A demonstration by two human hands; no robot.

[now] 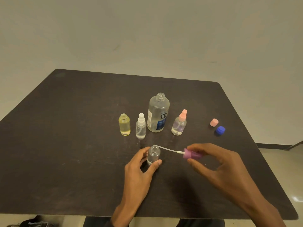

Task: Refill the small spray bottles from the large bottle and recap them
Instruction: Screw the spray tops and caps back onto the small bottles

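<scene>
Purple spray head [190, 154] lay nearly level in the air when we looked, its long axis running left to right: the pump end sat toward our right, and its thin white dip tube [165, 149] reached leftward, its tip at the open mouth of the small clear bottle [153, 155]. That bottle stood upright on the tabletop [73, 128], mouth up, uncapped. We could not quite tell whether the tube's tip was inside the rim or just touching it.

Behind it stood a loose row: a yellowish open bottle [124, 124], a bottle with a white sprayer [141, 126], the large clear bottle [158, 113] with its neck uncapped, and a bottle with a pink sprayer [179, 123], all upright. Off to the right, well apart from the row, a pink cap [214, 122] and a blue cap [220, 130] rested just beside each other. We saw a dark, scuffed tabletop with rounded corners, a plain pale wall beyond it and pale floor at right.

Our left hand [139, 167] gripped the small clear bottle, fingers and thumb curled round its sides. Our right hand [213, 161] pinched the purple spray head between thumb and fingertips, to the right of the bottle.
</scene>
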